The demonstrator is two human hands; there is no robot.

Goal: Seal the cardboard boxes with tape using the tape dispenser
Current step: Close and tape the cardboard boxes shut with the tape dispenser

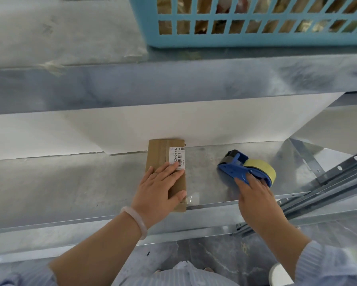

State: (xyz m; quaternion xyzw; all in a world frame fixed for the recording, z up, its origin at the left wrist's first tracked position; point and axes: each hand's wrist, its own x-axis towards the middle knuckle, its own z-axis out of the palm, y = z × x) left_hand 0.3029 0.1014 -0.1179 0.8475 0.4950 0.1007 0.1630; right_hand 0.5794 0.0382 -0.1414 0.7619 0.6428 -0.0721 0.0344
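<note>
A flat cardboard box [157,155] lies on the metal shelf [70,178], its far end touching the white back wall. The left hand [159,188] presses on it, fingers [173,168] straight and slightly spread, reaching the white label [176,156]. At the box's 3 o'clock, apart from it, the blue tape dispenser [233,166] rests on the shelf. The right hand [256,199] holds its near end, fingers curled round the frame.

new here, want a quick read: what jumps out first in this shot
The left hand presses flat on a labelled cardboard box at the centre of the metal shelf. Beside it, the right hand holds a blue tape dispenser. A blue basket sits above, top right.
</note>
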